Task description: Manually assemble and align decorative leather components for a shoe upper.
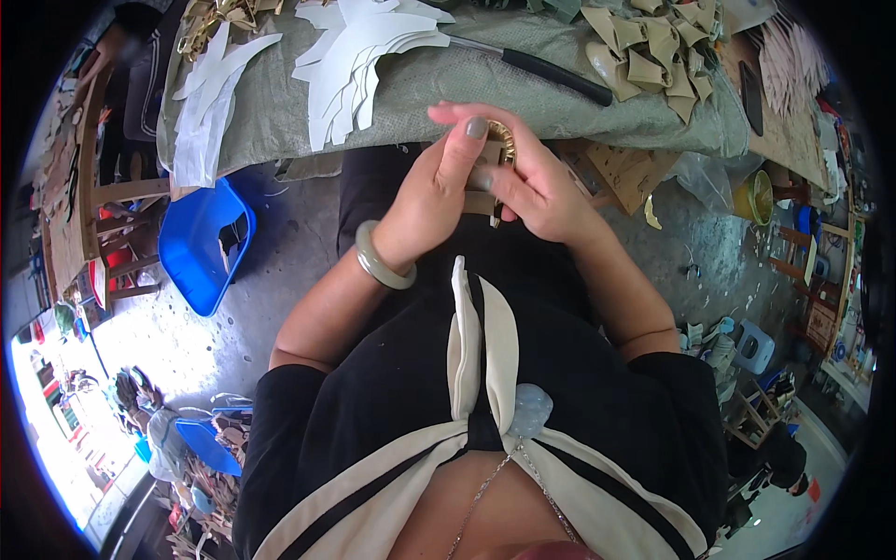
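Both my hands meet in front of my chest, close to the near edge of the cloth-covered table. Between them is a narrow, curved gold piece with a dark edge (506, 145); its lower end shows under my right hand. My right hand (546, 191) is closed on this piece, its thumb reaching toward my left hand. My left hand (443, 182), with a pale bangle on the wrist, has its thumb raised against the piece. The left fingers behind it are mostly hidden.
On the green woven cloth (448, 107) lie stacked white cut pieces (364, 61), a black-handled tool (560, 77), folded tan pieces (658, 56) and gold pieces (217, 21). A blue bin (177, 252) stands on the floor at left. A yellow bucket (754, 198) stands right.
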Tool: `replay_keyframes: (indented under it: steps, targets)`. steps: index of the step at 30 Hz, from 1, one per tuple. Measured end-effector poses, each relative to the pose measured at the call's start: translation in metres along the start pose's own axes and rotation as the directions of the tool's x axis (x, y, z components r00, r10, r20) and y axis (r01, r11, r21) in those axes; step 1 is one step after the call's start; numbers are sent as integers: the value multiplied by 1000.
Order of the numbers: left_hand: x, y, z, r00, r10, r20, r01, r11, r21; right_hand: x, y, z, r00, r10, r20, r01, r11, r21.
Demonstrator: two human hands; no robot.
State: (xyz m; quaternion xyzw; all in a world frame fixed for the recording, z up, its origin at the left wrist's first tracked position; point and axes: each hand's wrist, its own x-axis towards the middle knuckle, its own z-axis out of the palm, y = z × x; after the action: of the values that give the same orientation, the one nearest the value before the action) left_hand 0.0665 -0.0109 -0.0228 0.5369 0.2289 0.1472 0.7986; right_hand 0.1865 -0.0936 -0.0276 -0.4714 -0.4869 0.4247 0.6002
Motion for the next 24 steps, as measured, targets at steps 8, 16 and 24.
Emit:
replay_keyframes:
  steps: [8, 16, 24]
  targets:
    - [0, 3, -9, 985, -56, 160, 68, 995, -74, 5, 10, -18, 973, 191, 129, -220, 938, 268]
    - [3, -10, -10, 985, -165, 46, 166, 986, -11, 1, 15, -14, 976, 110, 190, -157, 956, 250]
    - [7, 8, -6, 976, -196, 89, 195, 981, 24, 10, 5, -19, 955, 198, 222, -271, 888, 371]
